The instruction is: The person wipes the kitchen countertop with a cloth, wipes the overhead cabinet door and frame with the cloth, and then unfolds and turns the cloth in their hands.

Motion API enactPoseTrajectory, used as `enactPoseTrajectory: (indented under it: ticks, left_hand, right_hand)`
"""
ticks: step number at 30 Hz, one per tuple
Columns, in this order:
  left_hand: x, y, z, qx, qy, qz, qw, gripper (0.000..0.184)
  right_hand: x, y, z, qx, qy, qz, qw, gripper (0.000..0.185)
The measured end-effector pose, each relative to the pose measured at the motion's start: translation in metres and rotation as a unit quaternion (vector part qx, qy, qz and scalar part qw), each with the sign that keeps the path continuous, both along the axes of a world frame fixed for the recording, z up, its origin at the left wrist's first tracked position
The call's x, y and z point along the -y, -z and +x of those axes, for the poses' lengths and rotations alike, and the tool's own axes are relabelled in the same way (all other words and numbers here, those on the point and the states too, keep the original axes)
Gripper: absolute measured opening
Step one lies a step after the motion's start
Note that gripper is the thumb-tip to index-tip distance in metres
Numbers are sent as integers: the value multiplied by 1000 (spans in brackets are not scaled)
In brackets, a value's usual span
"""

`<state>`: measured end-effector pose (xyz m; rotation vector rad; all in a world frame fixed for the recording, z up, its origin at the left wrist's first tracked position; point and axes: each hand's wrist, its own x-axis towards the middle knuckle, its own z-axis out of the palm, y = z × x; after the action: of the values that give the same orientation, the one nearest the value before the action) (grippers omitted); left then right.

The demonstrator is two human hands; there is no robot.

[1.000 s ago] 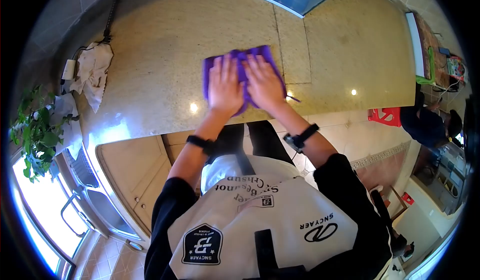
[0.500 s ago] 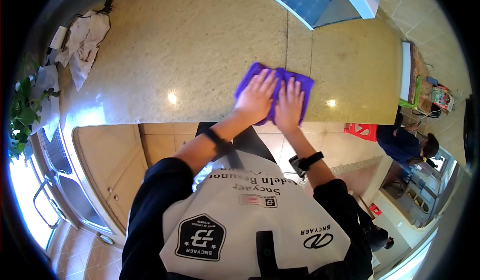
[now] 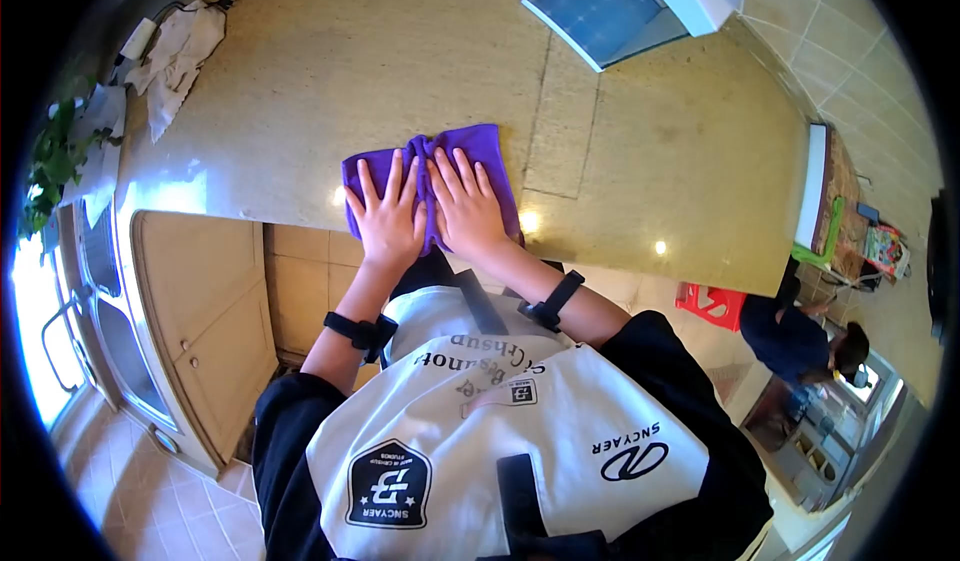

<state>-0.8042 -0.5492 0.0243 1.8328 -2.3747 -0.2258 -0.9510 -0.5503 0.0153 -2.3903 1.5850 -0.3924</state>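
A purple cloth [image 3: 482, 142] lies spread on the beige stone countertop [image 3: 300, 91], near its front edge, with a bunched fold running between my hands. My left hand [image 3: 388, 223] presses flat on the left half of the cloth, fingers spread. On the right half rests my right hand [image 3: 468, 206], also flat, its fingers stretched out. Both hands are side by side, thumbs close to the fold. Neither grips the cloth.
A white appliance with a blue inner panel [image 3: 598, 9] stands at the counter's back. A crumpled pale rag [image 3: 182, 53], a cable and a leafy plant [image 3: 50, 166] are at left. To the right, another person [image 3: 795, 341] is beside a red stool [image 3: 712, 305].
Both hands have slid the cloth leftward along the counter's front. My left hand's fingers are spread wider, and the cloth lies more opened out on the right.
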Motion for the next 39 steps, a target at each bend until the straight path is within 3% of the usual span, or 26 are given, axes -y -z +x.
enactPoseTrajectory:
  ticks: [6,13,23,27,35,39]
  left_hand:
    - [-50,-5,-141,-36,-29,16,999,60]
    - [-100,-11,-265,-95,33,74,992,62]
    - [-53,9,-254,-86,-192,-48,976,59]
    - [-20,15,-236,-58,-237,-100,965,56]
    - [-66,10,-269,-75,-214,-68,971,60]
    - [-110,3,-315,-102,-141,18,985,62]
  right_hand:
    - [-34,1,-144,3,-68,15,998,55]
    - [-88,-13,-295,-44,-113,65,990,63]
    - [8,5,-238,-13,-224,-43,974,56]
    - [40,15,-212,35,-204,-90,974,54]
    - [-7,6,-258,25,-213,-26,976,58]
    - [-61,3,-317,-1,-218,-13,976,58]
